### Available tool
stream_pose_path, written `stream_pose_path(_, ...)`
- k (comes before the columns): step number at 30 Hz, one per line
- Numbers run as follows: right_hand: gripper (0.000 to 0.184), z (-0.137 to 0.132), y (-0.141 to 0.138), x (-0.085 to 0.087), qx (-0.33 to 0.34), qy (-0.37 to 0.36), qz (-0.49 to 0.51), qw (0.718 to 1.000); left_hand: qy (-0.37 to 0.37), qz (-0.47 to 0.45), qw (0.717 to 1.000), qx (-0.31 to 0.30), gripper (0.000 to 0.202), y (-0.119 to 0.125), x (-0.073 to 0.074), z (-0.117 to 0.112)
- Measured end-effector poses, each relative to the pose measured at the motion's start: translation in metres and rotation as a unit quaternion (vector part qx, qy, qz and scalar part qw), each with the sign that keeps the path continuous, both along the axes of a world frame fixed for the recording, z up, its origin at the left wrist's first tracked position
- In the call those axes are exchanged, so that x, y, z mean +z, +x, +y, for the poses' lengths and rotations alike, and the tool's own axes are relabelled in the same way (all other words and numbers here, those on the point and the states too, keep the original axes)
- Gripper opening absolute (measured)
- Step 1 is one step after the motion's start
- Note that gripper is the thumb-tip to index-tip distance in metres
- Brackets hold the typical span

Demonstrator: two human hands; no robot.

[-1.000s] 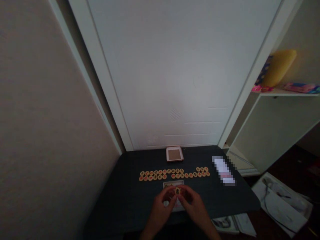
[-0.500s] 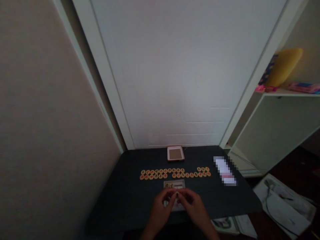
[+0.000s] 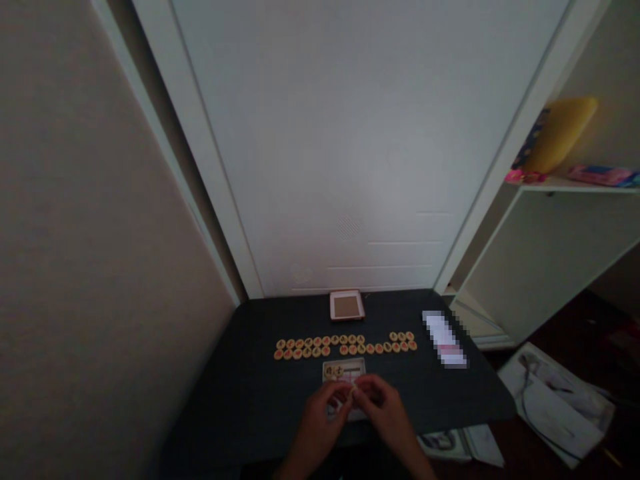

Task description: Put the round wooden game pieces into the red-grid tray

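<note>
My left hand [image 3: 327, 407] and my right hand [image 3: 377, 400] meet fingertip to fingertip over a shallow box [image 3: 364, 365]. Pinched between them is a small pale Chinese chess piece [image 3: 353, 389], mostly covered by the fingers. Two larger round pieces with black characters [image 3: 333, 371] lie in the box's far left corner; my hands hide much of its near part. Beyond the box, several round wooden Chinese chess pieces [image 3: 308, 353] with red or dark characters lie in two rows, with gaps in both.
At the back of the dark table [image 3: 240, 387] stands a pinkish open box lid [image 3: 347, 306], close to a white door [image 3: 320, 167]. A pixelated light object [image 3: 445, 340] lies on the right. White boxes [image 3: 557, 403] sit below the table at right, near a shelf [image 3: 540, 227].
The view has shifted slightly, so everything sits a little further left. My fingers have turned the small piece, and my right fingers have shifted a little; both hands stay over the box.
</note>
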State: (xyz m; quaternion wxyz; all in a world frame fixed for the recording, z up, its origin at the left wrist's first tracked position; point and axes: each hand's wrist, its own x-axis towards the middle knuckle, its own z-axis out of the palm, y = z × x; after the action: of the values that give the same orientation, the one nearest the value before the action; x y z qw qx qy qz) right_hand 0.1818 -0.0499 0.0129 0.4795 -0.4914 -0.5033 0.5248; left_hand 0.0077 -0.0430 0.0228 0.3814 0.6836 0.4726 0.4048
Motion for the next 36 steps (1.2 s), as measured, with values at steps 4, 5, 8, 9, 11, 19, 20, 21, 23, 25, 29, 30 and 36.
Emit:
stream_pose_path(4,0.054,0.001,0.01,-0.006,-0.024,-0.001,-0.002,1.0,0.047,0.028,0.997,0.054,0.019,-0.015,-0.008,0.006)
stream_pose_path(5,0.053,0.002,0.013,-0.007,-0.031,0.002,-0.006,1.0,0.051,0.035,0.996,0.071,0.021,-0.02,-0.01,0.009)
stream_pose_path(8,0.05,0.003,0.022,-0.005,-0.052,0.015,-0.016,0.998,0.055,0.054,0.99,0.119,0.025,-0.037,-0.016,0.015)
stream_pose_path(9,0.05,0.003,0.024,-0.004,-0.057,0.017,-0.018,0.998,0.056,0.057,0.988,0.132,0.027,-0.041,-0.018,0.016)
stream_pose_path(11,0.049,0.003,0.026,-0.002,-0.064,0.019,-0.017,0.998,0.056,0.058,0.986,0.149,0.029,-0.049,-0.022,0.019)
stream_pose_path(19,0.047,0.0,0.017,0.001,-0.053,-0.016,-0.003,0.998,0.022,0.04,0.988,0.15,0.029,-0.041,-0.03,0.029)
stream_pose_path(20,0.047,0.001,0.016,0.0,-0.047,-0.018,0.0,0.999,0.022,0.04,0.988,0.15,0.029,-0.04,-0.031,0.031)
stream_pose_path(21,0.046,0.001,0.015,-0.001,-0.043,-0.018,0.002,0.999,0.023,0.041,0.988,0.149,0.028,-0.038,-0.033,0.032)
stream_pose_path(23,0.046,0.003,0.013,-0.002,-0.033,-0.017,0.006,0.999,0.029,0.044,0.988,0.146,0.027,-0.037,-0.036,0.032)
stream_pose_path(25,0.046,0.005,0.01,-0.003,-0.032,-0.018,0.009,0.999,0.032,0.045,0.989,0.14,0.027,-0.037,-0.039,0.032)
stream_pose_path(29,0.046,0.011,0.002,-0.001,-0.028,-0.014,0.015,0.999,0.042,0.037,0.989,0.133,0.028,-0.038,-0.041,0.03)
stream_pose_path(30,0.047,0.012,-0.001,0.0,-0.022,-0.016,0.019,0.999,0.045,0.033,0.989,0.133,0.028,-0.038,-0.041,0.029)
stream_pose_path(36,0.046,0.015,-0.013,0.0,-0.004,-0.024,0.035,0.999,0.045,0.018,0.989,0.14,0.033,-0.036,-0.035,0.026)
